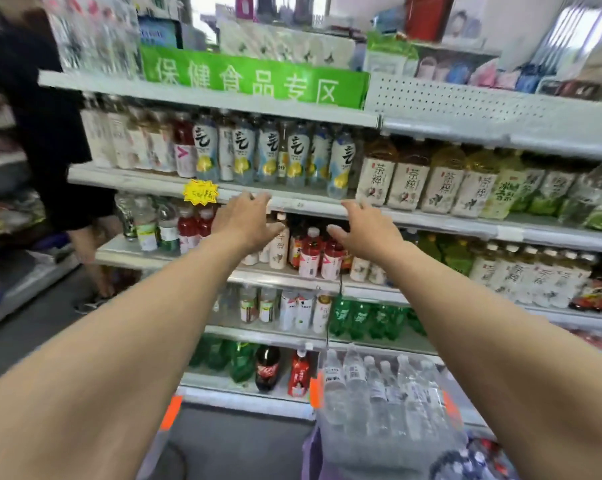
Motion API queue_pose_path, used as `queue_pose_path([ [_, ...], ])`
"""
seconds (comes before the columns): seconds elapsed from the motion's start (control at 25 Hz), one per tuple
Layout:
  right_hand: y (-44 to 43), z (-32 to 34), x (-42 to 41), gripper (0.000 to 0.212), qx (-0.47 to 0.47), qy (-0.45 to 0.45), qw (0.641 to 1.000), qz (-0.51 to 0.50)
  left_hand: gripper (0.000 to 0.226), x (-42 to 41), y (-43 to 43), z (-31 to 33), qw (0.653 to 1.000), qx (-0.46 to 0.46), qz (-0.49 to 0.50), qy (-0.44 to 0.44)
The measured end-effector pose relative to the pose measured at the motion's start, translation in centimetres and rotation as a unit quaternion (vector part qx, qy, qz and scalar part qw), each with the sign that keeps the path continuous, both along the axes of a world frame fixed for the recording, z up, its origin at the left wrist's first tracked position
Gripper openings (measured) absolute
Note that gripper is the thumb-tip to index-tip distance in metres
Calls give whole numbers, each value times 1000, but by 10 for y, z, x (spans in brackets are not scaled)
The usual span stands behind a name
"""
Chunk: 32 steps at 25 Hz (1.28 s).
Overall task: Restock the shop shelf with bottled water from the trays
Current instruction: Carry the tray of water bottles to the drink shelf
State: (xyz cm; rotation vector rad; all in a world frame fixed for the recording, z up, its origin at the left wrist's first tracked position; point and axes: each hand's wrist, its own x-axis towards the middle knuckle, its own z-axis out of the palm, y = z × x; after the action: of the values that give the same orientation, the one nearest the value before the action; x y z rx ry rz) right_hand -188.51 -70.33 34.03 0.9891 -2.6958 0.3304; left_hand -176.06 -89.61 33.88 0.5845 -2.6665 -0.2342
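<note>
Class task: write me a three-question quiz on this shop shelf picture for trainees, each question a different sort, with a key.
1. True or false: the left hand holds a bottle.
2. The water pack is: A on the top shelf; B low down, below the right hand; C in the left hand.
3. Fill in: the big sign is ____ in colour.
Key: 1 false; 2 B; 3 green.

Metal shelf [303,204]: rows of drink bottles [297,157] (upright, labels out).
</note>
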Motion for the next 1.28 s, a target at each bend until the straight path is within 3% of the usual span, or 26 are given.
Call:
queue_pose_path([
  [0.24,-53,49,85,75,-10,22,999,41,71,93,-52,33,999,-6,40,23],
  [0.52,-140,28,107,74,5,-7,997,82,67,135,-130,8,993,24,116,10],
  [0.88,-315,-94,47,69,51,-128,982,132,61,120,-281,-112,969,147,183,-79],
  [1.28,-407,-264,46,73,178,-353,911,119,73,155,-353,-289,877,351,247,-218],
])
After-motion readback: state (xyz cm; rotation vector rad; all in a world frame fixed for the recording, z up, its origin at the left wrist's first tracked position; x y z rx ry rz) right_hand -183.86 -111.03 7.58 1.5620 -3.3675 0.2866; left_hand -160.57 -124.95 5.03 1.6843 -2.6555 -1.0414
